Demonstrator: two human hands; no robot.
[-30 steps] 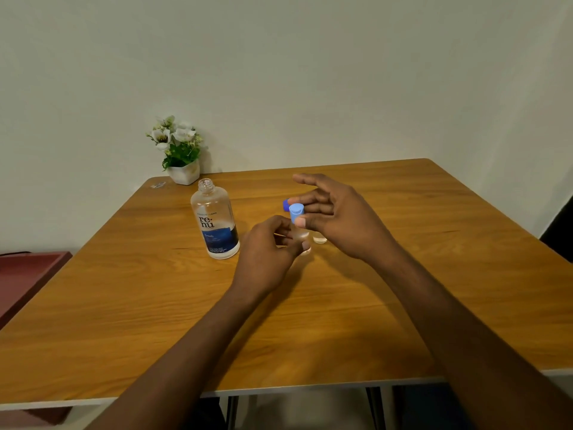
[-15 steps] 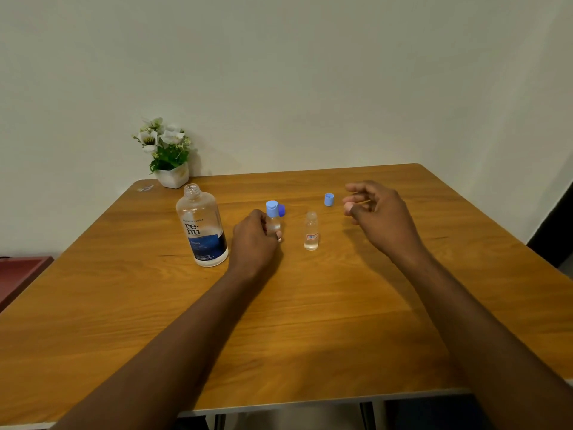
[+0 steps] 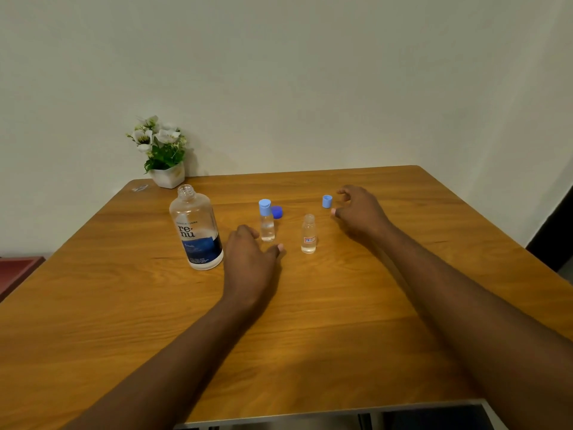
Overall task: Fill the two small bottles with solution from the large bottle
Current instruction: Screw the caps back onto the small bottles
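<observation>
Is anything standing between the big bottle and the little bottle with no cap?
Yes. The capped small bottle stands between the large bottle and the uncapped small bottle, with the left hand close beside it.

Both bare forearms stretch forward, well apart. The left hand (image 3: 251, 259) hangs palm down, fingers loosely bent, empty. The right hand (image 3: 359, 212) reaches farther, fingers loosely curled, empty.
</observation>
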